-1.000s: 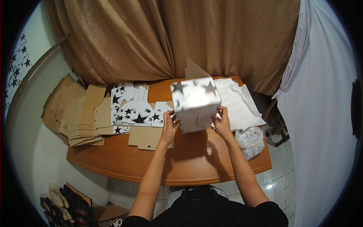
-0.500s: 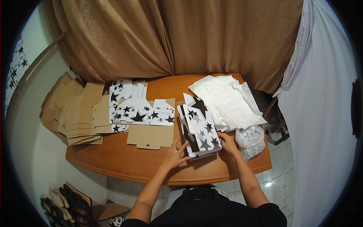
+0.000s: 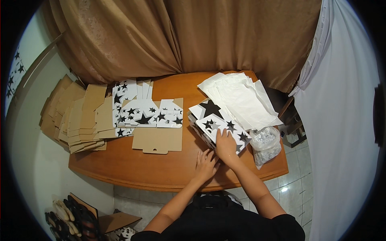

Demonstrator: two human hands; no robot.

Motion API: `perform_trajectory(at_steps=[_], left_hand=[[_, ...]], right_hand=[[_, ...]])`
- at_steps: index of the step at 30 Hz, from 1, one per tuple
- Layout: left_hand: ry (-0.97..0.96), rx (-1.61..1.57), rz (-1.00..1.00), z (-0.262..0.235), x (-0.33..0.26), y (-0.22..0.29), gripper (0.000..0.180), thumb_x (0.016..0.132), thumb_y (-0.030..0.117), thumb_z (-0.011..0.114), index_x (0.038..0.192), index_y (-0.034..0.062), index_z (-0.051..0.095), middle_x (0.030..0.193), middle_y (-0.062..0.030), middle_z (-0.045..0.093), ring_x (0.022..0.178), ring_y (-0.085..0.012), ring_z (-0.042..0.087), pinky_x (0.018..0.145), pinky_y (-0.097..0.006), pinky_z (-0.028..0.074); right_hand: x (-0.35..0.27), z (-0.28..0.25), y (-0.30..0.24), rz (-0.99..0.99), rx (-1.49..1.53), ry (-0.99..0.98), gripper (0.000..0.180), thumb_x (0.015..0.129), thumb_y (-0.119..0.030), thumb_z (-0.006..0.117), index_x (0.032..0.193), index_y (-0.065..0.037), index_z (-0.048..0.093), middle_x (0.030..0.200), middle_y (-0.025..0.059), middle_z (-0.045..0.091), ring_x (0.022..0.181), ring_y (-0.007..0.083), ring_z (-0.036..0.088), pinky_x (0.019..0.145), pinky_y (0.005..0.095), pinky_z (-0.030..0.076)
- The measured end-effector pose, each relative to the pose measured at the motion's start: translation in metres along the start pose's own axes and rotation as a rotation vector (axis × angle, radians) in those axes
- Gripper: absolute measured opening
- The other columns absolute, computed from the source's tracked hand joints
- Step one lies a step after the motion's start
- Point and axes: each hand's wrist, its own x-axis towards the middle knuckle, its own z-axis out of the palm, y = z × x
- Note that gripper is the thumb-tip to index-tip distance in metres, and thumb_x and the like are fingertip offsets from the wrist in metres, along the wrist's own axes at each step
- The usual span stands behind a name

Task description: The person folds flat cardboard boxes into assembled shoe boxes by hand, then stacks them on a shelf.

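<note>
A small cardboard box [image 3: 209,123], white with black and grey stars, stands turned at an angle on the right half of the table. My right hand [image 3: 226,145] lies on its star-printed top, fingers pointing away from me. Beside the box's near left corner is my left hand [image 3: 206,165], its fingers spread. Whether the left fingertips touch the box or just the table, I cannot tell. Part of the box's near end is hidden under my right hand and wrist.
White paper sheets [image 3: 241,96] are stacked behind the box. A clear plastic bag [image 3: 266,145] sits to its right. Flat star-printed cardboard [image 3: 138,113], a brown piece [image 3: 157,138] and stacked brown blanks [image 3: 89,114] cover the left. Brown curtains [image 3: 241,36] hang behind the table [image 3: 161,168].
The box has turned, its near end swinging right, and its top now lies flatter. My right hand has moved from its right side onto the top; my left hand slid right, nearer me.
</note>
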Motion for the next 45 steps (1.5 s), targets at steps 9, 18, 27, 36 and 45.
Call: perform_trajectory(at_steps=[9, 18, 27, 36, 45], left_hand=[[0.026, 0.231, 0.030, -0.065, 0.034, -0.090, 0.058, 0.069, 0.018, 0.072, 0.122, 0.0154, 0.048, 0.121, -0.0106, 0.049, 0.122, -0.0332, 0.038, 0.106, -0.052, 0.022], [0.011, 0.221, 0.138, -0.089, -0.045, -0.091, 0.015, 0.073, 0.016, 0.066, 0.088, 0.0162, 0.063, 0.088, 0.0032, 0.060, 0.119, -0.0273, 0.043, 0.101, -0.068, 0.010], [0.190, 0.383, 0.057, -0.088, -0.115, -0.070, 0.016, 0.074, 0.016, 0.064, 0.089, 0.0191, 0.067, 0.091, 0.0069, 0.064, 0.114, -0.0217, 0.048, 0.103, -0.061, 0.010], [0.249, 0.355, -0.082, -0.078, -0.130, -0.065, 0.017, 0.076, 0.016, 0.064, 0.092, 0.0196, 0.066, 0.093, 0.0071, 0.063, 0.112, -0.0222, 0.050, 0.103, -0.062, 0.010], [0.245, 0.309, -0.090, -0.074, -0.133, -0.068, 0.014, 0.075, 0.016, 0.067, 0.088, 0.0205, 0.065, 0.089, 0.0068, 0.062, 0.108, -0.0231, 0.052, 0.100, -0.063, 0.016]], right_hand=[[-0.010, -0.092, 0.036, 0.041, 0.235, -0.151, 0.036, 0.072, -0.004, 0.052, 0.106, -0.014, 0.063, 0.085, 0.0176, 0.065, 0.080, 0.0328, 0.063, 0.072, 0.0428, 0.049], [0.032, -0.101, 0.051, 0.014, 0.394, 0.060, 0.013, 0.072, -0.014, 0.065, 0.083, -0.007, 0.067, 0.077, 0.0128, 0.065, 0.074, 0.0307, 0.063, 0.065, 0.0358, 0.049], [0.088, -0.012, 0.000, -0.295, -0.013, 0.377, 0.052, 0.074, -0.015, 0.062, 0.123, -0.012, 0.046, 0.134, 0.0199, 0.035, 0.124, 0.0353, 0.035, 0.103, 0.0632, 0.014], [-0.005, 0.116, -0.059, -1.204, 0.058, -0.494, 0.050, 0.093, -0.037, 0.038, 0.135, -0.010, 0.036, 0.142, 0.0044, 0.034, 0.131, 0.0217, 0.032, 0.110, 0.0418, 0.020], [0.005, 0.136, -0.067, -1.232, 0.262, -0.510, 0.055, 0.092, -0.041, 0.038, 0.140, -0.015, 0.029, 0.147, 0.0017, 0.025, 0.135, 0.0213, 0.022, 0.110, 0.0476, 0.016]])
